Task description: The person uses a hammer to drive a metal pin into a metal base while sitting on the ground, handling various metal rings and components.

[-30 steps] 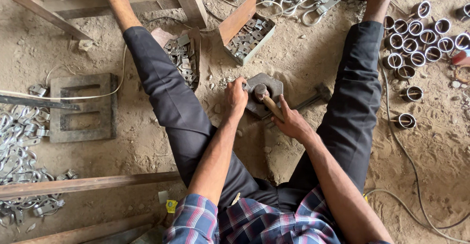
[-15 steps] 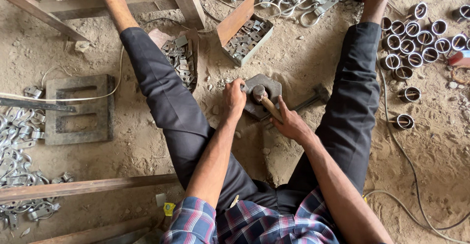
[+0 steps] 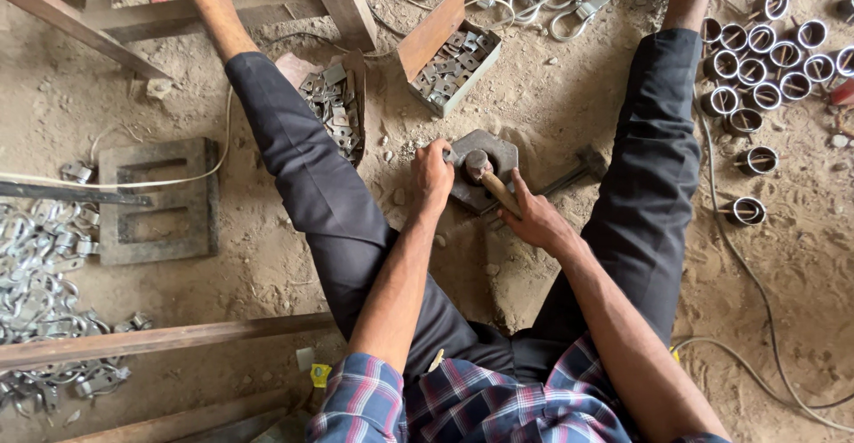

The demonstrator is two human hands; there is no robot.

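I sit on a sandy floor with legs spread. Between them lies a dark hexagonal metal block. My right hand grips the wooden handle of a hammer, whose round head rests on the block. My left hand is at the block's left edge, fingers curled on something small there; what it pinches is hidden. A second hammer lies on the ground right of the block.
An open box of small flat metal pieces and a pile of similar pieces lie ahead. Several short metal rings stand at right, bent clamps at left. A slotted metal plate and wooden beams are nearby.
The hammer head has come down a little onto the block. Both hands stay at the block, almost unmoved.
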